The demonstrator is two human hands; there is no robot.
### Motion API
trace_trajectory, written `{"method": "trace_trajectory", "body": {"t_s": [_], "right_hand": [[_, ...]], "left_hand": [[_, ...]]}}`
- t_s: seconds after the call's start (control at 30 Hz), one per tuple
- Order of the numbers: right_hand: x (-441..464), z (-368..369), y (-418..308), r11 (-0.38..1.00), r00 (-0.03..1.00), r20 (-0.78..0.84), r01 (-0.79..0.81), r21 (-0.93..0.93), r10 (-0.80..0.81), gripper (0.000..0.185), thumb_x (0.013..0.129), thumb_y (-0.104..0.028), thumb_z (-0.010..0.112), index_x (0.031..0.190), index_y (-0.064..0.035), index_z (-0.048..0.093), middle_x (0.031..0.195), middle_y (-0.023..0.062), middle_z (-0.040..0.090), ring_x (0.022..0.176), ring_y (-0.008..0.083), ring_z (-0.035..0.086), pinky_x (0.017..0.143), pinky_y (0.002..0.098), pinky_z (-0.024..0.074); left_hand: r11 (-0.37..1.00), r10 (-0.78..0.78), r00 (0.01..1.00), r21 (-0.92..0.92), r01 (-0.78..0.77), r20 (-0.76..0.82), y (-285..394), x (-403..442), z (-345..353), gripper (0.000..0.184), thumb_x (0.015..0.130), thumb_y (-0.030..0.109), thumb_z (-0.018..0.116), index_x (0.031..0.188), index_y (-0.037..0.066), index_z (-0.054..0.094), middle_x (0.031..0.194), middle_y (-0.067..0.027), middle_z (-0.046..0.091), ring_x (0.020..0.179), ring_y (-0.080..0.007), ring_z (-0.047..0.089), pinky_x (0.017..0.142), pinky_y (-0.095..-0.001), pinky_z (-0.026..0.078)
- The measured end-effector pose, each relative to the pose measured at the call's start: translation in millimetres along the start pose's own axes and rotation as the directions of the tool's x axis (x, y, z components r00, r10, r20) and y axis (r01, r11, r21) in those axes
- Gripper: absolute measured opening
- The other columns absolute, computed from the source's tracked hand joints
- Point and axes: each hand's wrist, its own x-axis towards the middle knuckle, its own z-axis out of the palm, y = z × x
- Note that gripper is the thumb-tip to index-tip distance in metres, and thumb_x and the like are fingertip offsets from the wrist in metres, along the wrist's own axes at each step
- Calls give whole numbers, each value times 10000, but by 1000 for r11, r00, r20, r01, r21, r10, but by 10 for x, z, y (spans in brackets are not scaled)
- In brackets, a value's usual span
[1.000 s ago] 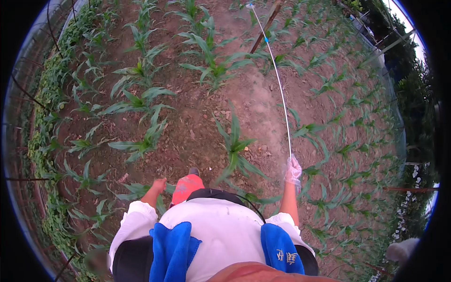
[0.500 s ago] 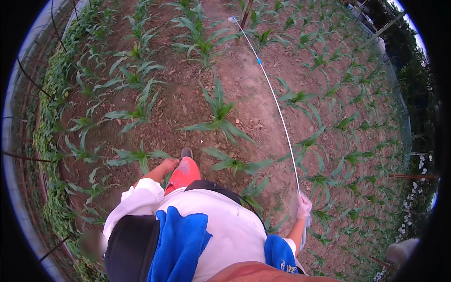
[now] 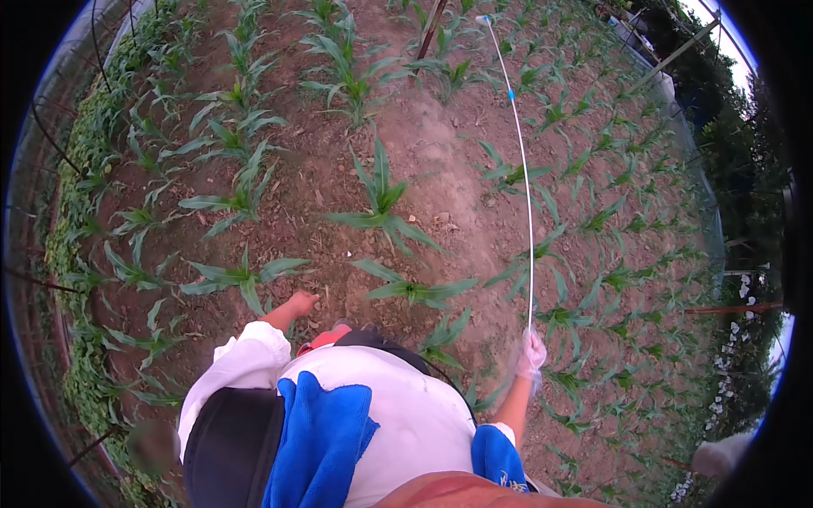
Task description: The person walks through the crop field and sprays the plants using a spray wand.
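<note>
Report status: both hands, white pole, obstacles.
Right hand, gloved, gripping white pole. Left hand off pole, nothing visible in it. Pole extends forward; leafy plants along its line, brown post left of far end.

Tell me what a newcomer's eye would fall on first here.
The long white pole stands out first, running from the gloved right hand up to the top of the view. Next is the bright blue cloth against the white shirt, at the bottom. Around them, rows of green plants spread across the brown soil.
</note>
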Motion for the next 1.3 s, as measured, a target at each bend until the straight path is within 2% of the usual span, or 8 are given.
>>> {"method": "trace_trajectory", "body": {"t_s": [0.4, 0.47, 0.57, 0.7, 0.77, 1.03, 1.13, 1.3], "right_hand": [[-189, 125, -203, 954, 972, -11, -227, 197, 234, 167, 636, -99, 537, 762, 8, 514, 588, -20, 475, 505, 37, 424, 472, 150, 361], [-285, -99, 66, 973, 987, -22, -150, 176, 156, 187, 629, -80, 535, 787, 17, 514, 639, 6, 503, 555, 57, 450, 528, 161, 368], [-449, -431, 324, 979, 983, -35, -178, 101, 182, 163, 630, -104, 553, 748, 6, 535, 657, 3, 505, 562, 44, 427, 531, 150, 342], [-713, -889, 613, 968, 976, -24, -213, 130, 218, 164, 631, -103, 551, 750, 8, 535, 653, 5, 506, 564, 43, 426, 533, 148, 339], [-905, -1176, 769, 974, 975, 5, -222, 51, 222, 163, 634, -99, 545, 749, 15, 532, 666, 22, 516, 585, 60, 451, 556, 167, 356], [-1620, -2379, 1359, 982, 970, 159, -187, 22, 182, 158, 639, -99, 534, 736, 27, 535, 677, 47, 526, 591, 71, 468, 560, 178, 372], [-1816, -2641, 1428, 973, 961, 177, -225, 57, 212, 163, 633, -104, 544, 736, 23, 536, 663, 41, 523, 559, 63, 454, 529, 178, 374], [-1870, -2671, 1452, 970, 944, 241, -240, 33, 225, 133, 617, -90, 554, 705, 9, 543, 642, 25, 519, 563, 62, 454, 536, 177, 369]], "left_hand": [[993, 27, 999, 111, -31, 40, -999, -220, 50, 292, 722, 274, 298, 798, 61, 482, 744, -139, 500, 680, -293, 471, 618, -344, 370], [845, 356, 929, 459, -274, -101, -1218, -311, 127, 307, 724, 277, 283, 789, 54, 484, 777, -141, 494, 698, -303, 465, 631, -356, 362], [968, 2, 997, 250, 16, -72, -916, -883, 101, 310, 722, 271, 291, 781, 33, 481, 801, -146, 488, 723, -304, 459, 638, -362, 357], [975, 22, 1000, 221, -23, 9, -1296, -929, 613, 280, 713, 244, 312, 785, 19, 463, 795, -154, 486, 724, -305, 459, 636, -365, 358], [820, 215, 977, 541, -187, 11, -1475, -889, 935, 242, 687, 215, 358, 806, 18, 433, 747, -155, 494, 692, -303, 467, 618, -364, 367], [845, -66, 996, -533, 28, -52, -286, -2108, 1889, 317, 693, 310, 409, 561, 26, 457, 466, -39, 430, 366, -126, 377, 333, -255, 298], [989, -36, 998, -148, 29, -47, -816, -1863, 2276, 317, 687, 319, 413, 588, 24, 472, 476, -39, 436, 383, -125, 396, 336, -254, 315], [991, -4, 996, -136, -8, -90, -865, -2394, 2314, 282, 686, 305, 392, 671, 43, 495, 554, -83, 477, 473, -188, 450, 421, -288, 356]]}}
